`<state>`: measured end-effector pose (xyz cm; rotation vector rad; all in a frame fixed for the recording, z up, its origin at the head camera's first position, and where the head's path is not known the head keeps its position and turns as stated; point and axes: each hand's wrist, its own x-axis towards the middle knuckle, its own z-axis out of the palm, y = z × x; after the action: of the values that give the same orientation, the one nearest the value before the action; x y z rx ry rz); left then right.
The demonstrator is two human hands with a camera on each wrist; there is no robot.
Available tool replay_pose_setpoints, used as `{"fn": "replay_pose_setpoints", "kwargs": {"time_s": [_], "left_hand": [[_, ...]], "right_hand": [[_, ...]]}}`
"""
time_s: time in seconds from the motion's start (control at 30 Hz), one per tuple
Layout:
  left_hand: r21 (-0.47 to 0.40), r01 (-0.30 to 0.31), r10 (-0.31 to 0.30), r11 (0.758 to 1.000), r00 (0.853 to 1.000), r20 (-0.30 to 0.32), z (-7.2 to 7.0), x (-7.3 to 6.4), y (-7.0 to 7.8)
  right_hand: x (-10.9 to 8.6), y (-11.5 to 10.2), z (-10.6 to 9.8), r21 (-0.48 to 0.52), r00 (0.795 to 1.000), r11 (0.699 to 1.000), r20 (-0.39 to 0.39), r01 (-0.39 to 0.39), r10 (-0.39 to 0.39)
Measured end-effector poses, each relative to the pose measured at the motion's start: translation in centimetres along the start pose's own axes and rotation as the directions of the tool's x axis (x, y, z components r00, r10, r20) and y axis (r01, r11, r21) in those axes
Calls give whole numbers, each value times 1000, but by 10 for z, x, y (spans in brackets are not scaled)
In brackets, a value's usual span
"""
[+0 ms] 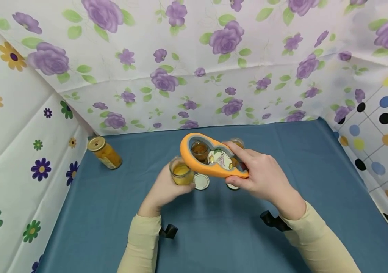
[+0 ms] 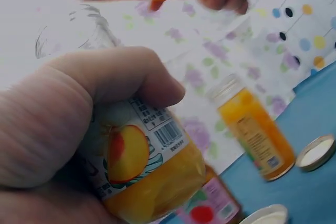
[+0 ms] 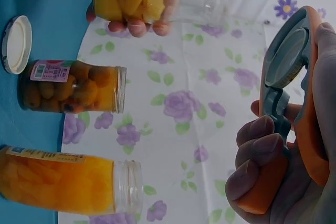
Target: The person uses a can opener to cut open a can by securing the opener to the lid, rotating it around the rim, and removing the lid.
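Note:
My left hand (image 1: 166,185) grips an open glass jar of yellow peach pieces (image 1: 182,175), its fingers curled round the label side. The jar is held above the table, its bare rim uncovered. In my right hand (image 1: 265,176) is an orange and grey jar opener (image 1: 190,161), gripped by its handles. A printed metal lid (image 1: 222,159) sits between the opener's grey inner edges; its pale underside shows in the right wrist view. The opener is raised just to the right of the peach jar, apart from it in the right wrist view.
Behind the opener stand two open jars, one of dark round fruit (image 3: 68,87), one of orange pieces (image 3: 63,182). Two loose lids (image 1: 201,182) lie in front of them. A gold-lidded jar (image 1: 107,153) stands at the back left of the blue tablecloth (image 1: 214,235). Patterned curtains surround it.

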<state>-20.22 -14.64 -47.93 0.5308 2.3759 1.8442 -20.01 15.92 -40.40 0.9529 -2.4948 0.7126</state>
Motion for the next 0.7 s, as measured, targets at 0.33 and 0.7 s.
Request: {"fn": "replay_pose_setpoints", "kwargs": {"time_s": [0.33, 0.7], "left_hand": [[-73, 111, -128, 991, 945, -300, -20, 17, -40], [-136, 186, -227, 973, 876, -425, -25, 31, -75]], "right_hand": [[-12, 8, 0, 6, 999, 1000, -38, -22, 22], [-14, 7, -2, -3, 999, 1000, -31, -24, 24]]}}
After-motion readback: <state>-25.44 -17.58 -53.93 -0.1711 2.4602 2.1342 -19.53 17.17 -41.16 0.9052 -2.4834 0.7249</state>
